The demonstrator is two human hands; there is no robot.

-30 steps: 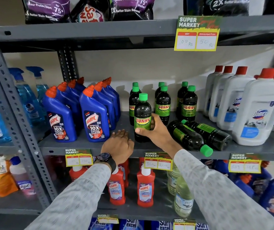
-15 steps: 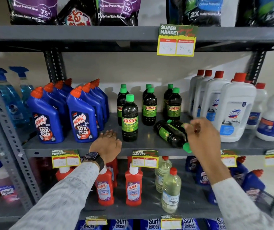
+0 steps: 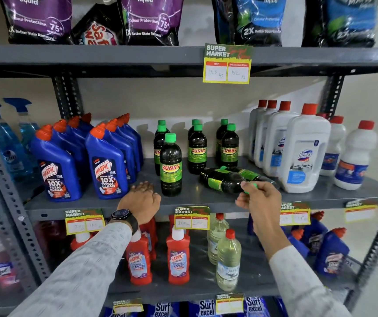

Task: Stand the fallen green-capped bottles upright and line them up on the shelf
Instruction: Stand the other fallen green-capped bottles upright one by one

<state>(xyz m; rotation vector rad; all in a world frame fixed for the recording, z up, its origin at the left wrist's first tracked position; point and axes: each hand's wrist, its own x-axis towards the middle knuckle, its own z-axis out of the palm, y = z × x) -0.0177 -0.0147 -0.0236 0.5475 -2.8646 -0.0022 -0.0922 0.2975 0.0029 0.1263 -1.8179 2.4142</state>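
Observation:
Two dark green-capped bottles lie on their sides on the grey middle shelf (image 3: 195, 197). My right hand (image 3: 260, 197) pinches the green cap end of the nearer fallen bottle (image 3: 220, 181); the farther fallen bottle (image 3: 249, 174) lies just behind it. Upright Sunny bottles stand in three short rows: a front one (image 3: 171, 167) at left, a middle one (image 3: 197, 154) and a right one (image 3: 229, 148), with more behind them. My left hand (image 3: 143, 199) rests palm down on the shelf's front edge, beside the front upright bottle, holding nothing.
Blue Harpic bottles (image 3: 105, 165) crowd the shelf to the left. White Domex jugs (image 3: 302, 152) stand close on the right of the fallen bottles. Price tags (image 3: 192, 217) hang off the shelf lip. Red bottles and clear bottles fill the shelf below.
My right hand let go of the front upright bottle, moved right to the fallen pair and closed its fingers on the nearer bottle's cap end. My left hand stayed on the shelf edge.

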